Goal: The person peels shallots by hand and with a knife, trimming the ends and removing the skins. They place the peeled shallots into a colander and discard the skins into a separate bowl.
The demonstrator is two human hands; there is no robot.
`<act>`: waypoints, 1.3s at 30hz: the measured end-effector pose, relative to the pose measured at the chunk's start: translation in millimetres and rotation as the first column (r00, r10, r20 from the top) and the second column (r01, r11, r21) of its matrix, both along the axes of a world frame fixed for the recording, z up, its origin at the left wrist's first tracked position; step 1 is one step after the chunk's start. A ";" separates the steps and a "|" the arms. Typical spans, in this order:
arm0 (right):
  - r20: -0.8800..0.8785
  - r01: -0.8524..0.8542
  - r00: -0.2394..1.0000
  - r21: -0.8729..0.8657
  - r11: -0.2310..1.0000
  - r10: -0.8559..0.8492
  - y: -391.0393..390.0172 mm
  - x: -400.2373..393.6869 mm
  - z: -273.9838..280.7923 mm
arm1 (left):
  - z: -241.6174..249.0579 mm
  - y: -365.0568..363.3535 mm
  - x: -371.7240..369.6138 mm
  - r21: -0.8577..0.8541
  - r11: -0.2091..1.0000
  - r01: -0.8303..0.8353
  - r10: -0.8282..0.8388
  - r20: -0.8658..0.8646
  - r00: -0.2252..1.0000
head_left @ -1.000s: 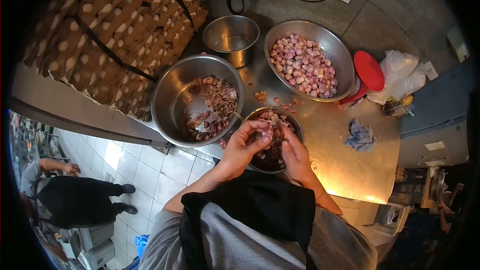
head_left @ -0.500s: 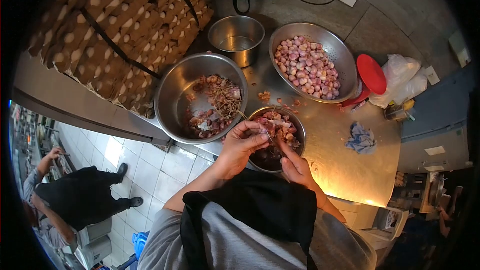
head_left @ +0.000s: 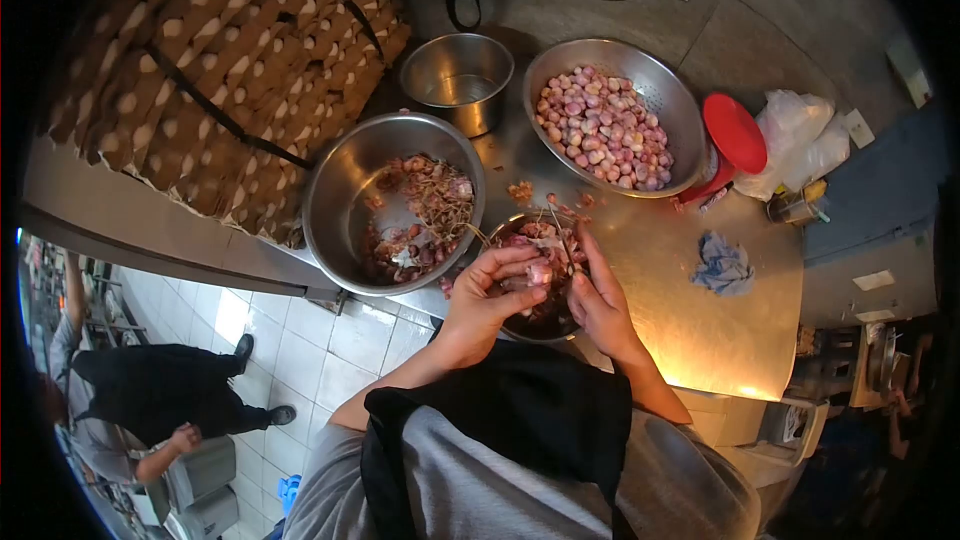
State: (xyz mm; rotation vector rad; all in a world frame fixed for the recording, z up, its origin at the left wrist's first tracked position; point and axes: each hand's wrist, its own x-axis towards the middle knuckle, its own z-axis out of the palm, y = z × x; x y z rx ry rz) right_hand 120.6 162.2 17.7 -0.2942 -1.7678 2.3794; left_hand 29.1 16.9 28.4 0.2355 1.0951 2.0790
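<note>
At the near edge of the table (head_left: 700, 330) my left hand (head_left: 490, 295) and right hand (head_left: 598, 298) are together over the small bowl (head_left: 520, 325), both pinching one shallot (head_left: 541, 271). Behind it stands the big bowl of peels (head_left: 345, 200). Further, near the wall, is the colander of peeled shallots (head_left: 655, 90).

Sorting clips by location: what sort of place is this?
Likely a commercial kitchen: a steel counter, a colander of peeled shallots, stacked egg trays, and another person on the tiled floor.
</note>
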 end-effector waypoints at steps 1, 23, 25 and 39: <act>-0.004 -0.010 1.000 0.023 1.000 0.010 -0.6 2.0 4.1 | -1.7 -1.6 -1.7 -0.016 1.000 -0.001 0.001 -0.009 1.000; 0.066 0.052 0.996 0.212 0.976 -0.067 -1.7 11.7 -11.3 | 1.1 2.0 -5.4 -0.086 0.995 0.052 -0.055 -0.026 0.998; 0.030 0.051 0.998 0.225 0.973 -0.059 -4.5 9.9 -6.0 | 2.6 2.1 -5.3 -0.069 0.996 0.052 -0.051 0.015 0.999; -0.041 -0.069 0.996 0.171 0.983 0.077 -3.3 17.8 -22.8 | -3.7 -0.5 -5.2 -0.031 0.998 0.060 -0.058 0.071 0.996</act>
